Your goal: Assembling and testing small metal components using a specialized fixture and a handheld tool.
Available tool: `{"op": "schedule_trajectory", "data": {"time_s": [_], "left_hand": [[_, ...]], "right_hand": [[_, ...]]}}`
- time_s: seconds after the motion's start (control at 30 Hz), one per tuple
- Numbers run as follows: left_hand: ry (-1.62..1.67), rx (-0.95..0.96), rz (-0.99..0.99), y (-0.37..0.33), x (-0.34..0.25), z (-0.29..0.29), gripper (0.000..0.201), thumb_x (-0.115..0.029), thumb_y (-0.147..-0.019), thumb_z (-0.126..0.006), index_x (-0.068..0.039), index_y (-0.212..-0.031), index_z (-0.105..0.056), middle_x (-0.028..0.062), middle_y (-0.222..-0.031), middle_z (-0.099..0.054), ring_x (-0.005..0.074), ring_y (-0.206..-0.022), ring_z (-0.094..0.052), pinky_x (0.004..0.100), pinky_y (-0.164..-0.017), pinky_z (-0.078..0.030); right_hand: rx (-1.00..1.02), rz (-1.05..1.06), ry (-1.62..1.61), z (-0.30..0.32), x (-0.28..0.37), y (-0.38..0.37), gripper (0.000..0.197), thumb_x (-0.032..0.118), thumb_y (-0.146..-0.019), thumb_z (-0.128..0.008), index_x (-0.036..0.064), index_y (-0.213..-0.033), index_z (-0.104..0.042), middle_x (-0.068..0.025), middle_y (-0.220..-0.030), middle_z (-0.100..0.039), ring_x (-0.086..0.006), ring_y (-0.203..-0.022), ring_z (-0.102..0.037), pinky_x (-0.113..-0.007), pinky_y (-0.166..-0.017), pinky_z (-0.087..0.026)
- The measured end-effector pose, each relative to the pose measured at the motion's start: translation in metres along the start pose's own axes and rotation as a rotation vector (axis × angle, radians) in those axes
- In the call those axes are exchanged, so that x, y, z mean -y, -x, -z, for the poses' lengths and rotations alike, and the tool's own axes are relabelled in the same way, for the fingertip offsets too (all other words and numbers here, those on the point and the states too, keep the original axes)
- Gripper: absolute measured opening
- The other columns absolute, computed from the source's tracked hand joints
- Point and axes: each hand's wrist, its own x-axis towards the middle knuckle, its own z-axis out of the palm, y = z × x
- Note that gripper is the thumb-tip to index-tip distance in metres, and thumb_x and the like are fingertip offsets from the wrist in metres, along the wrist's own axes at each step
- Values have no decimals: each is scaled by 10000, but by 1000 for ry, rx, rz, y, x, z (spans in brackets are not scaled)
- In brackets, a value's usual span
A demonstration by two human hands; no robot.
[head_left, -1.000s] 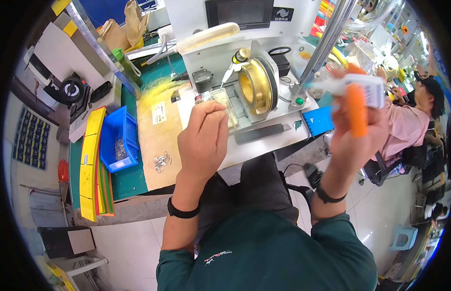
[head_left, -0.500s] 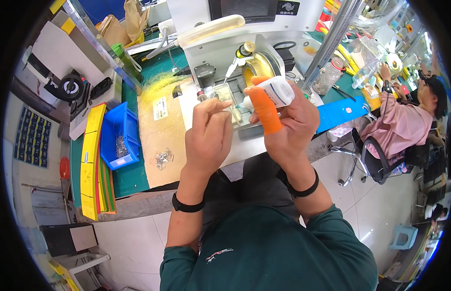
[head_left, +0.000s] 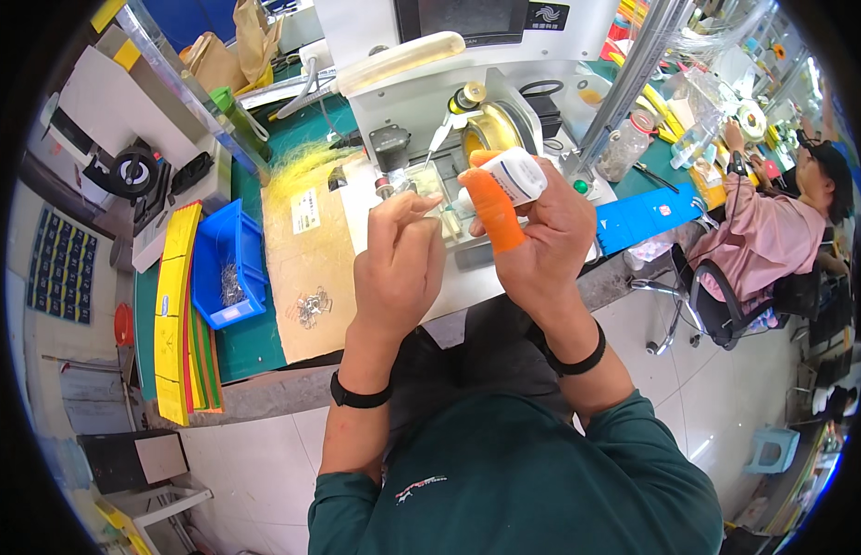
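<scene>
Gripping a tilted white bottle (head_left: 520, 177) — right hand (head_left: 547, 239) near curled left hand (head_left: 399, 261).

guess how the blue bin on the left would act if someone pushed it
The blue bin is probably stiff, since its walls stand straight. It should be fairly light, as only a small heap of metal pieces shows inside. It would likely slide rather than tip, sitting low and broad on the green tabletop.

Can see a light-blue stool (head_left: 772, 451) on the tiled floor (head_left: 694, 412), a co-worker in pink (head_left: 749, 225) and, leftward, possibly a wall calendar (head_left: 64, 261).
</scene>
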Motion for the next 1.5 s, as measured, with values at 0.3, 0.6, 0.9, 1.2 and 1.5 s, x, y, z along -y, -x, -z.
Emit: {"op": "schedule_trajectory", "data": {"time_s": [0.3,0.6,0.9,1.2,1.5], "left_hand": [[-4,-5,3,1,1,-2,197,117,-850,-747,20,-998,-660,162,-1174,-598,269,-1008,-693,327,-776,-612],[-22,-3,7,0,1,-1,179,114,-856,-741,26,-988,-659,157,-1155,-595,258,-989,-682,324,-759,-614],[-20,-5,31,0,2,-3,157,109,-858,-739,31,-974,-667,150,-1134,-600,245,-983,-678,310,-742,-632],[-88,21,2,-5,2,2,137,81,-875,-726,-13,-956,-668,155,-1103,-621,311,-1032,-633,397,-888,-586],[84,98,141,-17,-6,6,127,108,-889,-672,16,-957,-618,162,-1125,-564,285,-1062,-710,339,-754,-650]], "right_hand": [[3,15,-6,0,-3,0,206,76,-973,-790,-54,-1128,-753,-81,-1006,-746,-86,-787,-695,-219,-603,-599],[1,37,11,0,-3,0,192,63,-965,-793,-44,-1120,-756,-78,-1014,-749,-94,-797,-704,-224,-609,-604],[-1,71,1,0,-8,0,197,47,-962,-791,-48,-1130,-751,-90,-1047,-754,-102,-803,-707,-228,-624,-609],[-716,537,232,130,13,-56,244,103,-1069,-623,-115,-1169,-663,-200,-993,-739,-156,-637,-671,-264,-572,-555],[-466,-235,222,251,-91,-129,334,247,-956,-808,-63,-1009,-696,-146,-800,-749,-142,-623,-692,-291,-418,-481]]}}
